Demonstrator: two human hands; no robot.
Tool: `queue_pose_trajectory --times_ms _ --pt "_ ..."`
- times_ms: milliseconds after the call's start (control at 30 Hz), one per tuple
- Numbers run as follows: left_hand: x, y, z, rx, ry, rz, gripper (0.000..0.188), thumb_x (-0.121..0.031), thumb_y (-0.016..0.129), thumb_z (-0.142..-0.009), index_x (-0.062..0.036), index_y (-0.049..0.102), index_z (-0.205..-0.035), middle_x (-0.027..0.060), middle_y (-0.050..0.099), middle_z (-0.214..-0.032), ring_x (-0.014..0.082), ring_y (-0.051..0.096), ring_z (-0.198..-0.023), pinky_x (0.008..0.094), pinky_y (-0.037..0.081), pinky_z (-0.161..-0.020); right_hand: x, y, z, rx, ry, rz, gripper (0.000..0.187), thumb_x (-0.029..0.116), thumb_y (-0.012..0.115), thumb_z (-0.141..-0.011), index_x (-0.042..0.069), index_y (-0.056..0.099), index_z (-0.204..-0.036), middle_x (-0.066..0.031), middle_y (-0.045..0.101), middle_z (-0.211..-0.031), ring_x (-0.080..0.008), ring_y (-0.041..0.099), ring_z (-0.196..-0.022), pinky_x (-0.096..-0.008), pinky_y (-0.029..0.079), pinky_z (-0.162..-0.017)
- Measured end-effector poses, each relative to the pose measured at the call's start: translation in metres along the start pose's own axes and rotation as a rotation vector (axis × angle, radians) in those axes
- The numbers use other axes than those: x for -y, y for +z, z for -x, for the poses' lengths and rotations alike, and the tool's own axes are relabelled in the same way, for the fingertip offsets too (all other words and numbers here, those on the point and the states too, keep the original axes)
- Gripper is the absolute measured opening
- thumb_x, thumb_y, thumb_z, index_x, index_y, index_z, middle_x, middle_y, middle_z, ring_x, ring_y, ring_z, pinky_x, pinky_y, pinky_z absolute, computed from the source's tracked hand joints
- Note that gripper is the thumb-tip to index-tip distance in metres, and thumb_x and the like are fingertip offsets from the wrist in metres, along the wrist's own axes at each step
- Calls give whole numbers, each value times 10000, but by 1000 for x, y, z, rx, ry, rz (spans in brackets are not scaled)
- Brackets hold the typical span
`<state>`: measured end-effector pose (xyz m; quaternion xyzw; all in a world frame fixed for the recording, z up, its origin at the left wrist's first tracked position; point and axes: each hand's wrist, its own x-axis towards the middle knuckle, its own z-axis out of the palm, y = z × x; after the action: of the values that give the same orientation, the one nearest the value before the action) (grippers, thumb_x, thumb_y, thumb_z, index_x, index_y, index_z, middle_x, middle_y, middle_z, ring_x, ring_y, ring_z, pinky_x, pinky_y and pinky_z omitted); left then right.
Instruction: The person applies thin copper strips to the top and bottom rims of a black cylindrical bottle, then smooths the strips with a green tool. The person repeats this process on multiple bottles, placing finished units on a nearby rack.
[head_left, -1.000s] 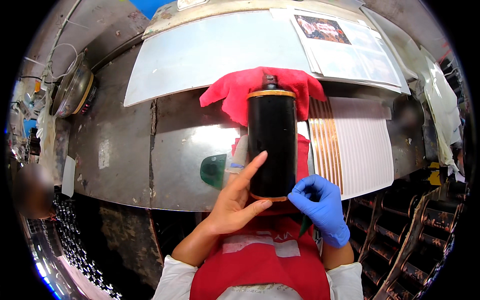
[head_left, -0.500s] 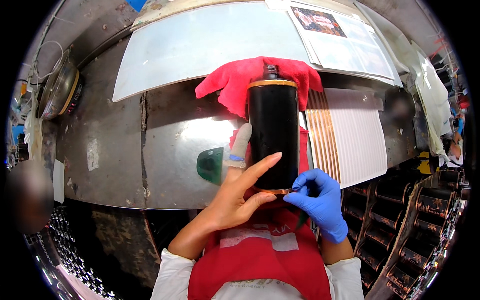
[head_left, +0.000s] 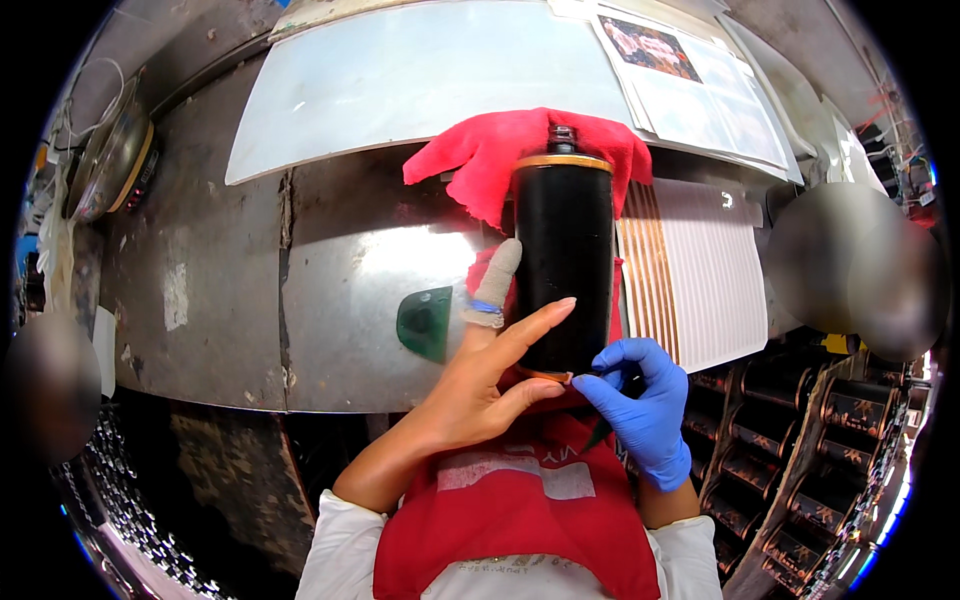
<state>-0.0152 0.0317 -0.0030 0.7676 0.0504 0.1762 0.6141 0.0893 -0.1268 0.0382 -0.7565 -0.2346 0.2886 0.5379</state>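
Note:
A glossy black bottle (head_left: 565,250) with a gold band near its shoulder and a threaded neck lies with its base toward me. My left hand (head_left: 478,392) steadies it, one finger across its surface and the thumb by the base. Another finger, in a beige fabric cover (head_left: 505,262), stretches along its left side. Around the base runs a copper-coloured strip (head_left: 545,376). At the strip's right end my blue-gloved right hand (head_left: 640,410) has thumb and forefinger close together. From that hand's palm side sticks out a thin dark pointed piece (head_left: 597,434); its kind is unclear.
A red cloth (head_left: 470,150) lies under the bottle on the metal table (head_left: 210,270). A green translucent scraper (head_left: 424,322) is at left. Right of the bottle lies a sheet of copper strips (head_left: 690,270). A pale board (head_left: 430,80) spans the back; racks of dark cylinders (head_left: 760,430) stand lower right.
The bottle, cloth and both hands appear slightly shifted right in the picture. The right thumb and forefinger are a little farther apart at the strip's end; the left hand keeps its hold.

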Motion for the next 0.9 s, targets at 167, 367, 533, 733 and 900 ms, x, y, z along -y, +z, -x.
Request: queue_pose_trajectory --times_ms 167,367,533,733,900 --pt "-2 -3 -1 -9 32 -71 683 -117 778 -696 -116 487 -1313 250 51 -1497 351 59 -1401 405 136 -1094 5 -2 6 3 62 -21 149 26 732 -739 20 632 -849 -4 591 -699 -13 506 -583 -166 421 -529" --pt "5 -2 -1 -13 50 -56 704 -74 767 -680 -150 484 -1321 261 24 -1493 377 48 -1395 404 125 -1097 10 3 4 -36 -43 243 112 63 718 -759 11 646 -826 -1 607 -671 -21 495 -557 -173 405 -511" --pt "6 -4 -3 11 62 -65 695 -63 736 -693 -167 477 -1329 287 -4 -1483 420 46 -1383 408 133 -1091 12 1 6 -40 84 161 94 62 705 -775 7 643 -819 4 598 -643 -20 496 -547 -168 400 -502" --pt "9 -2 -1 -14 45 -36 695 -99 791 -670 -130 507 -1303 246 17 -1498 353 55 -1400 400 113 -1100 -1 -11 3 -145 206 36 83 71 683 -801 6 632 -801 10 584 -637 -23 498 -525 -160 391 -485" --pt "15 5 2 -40 7 172 580 -129 694 -767 -94 494 -1310 255 21 -1497 355 25 -1399 407 85 -1096 -16 -20 0 -125 288 -112 86 91 660 -828 19 611 -823 14 568 -642 -28 493 -528 -166 392 -480"
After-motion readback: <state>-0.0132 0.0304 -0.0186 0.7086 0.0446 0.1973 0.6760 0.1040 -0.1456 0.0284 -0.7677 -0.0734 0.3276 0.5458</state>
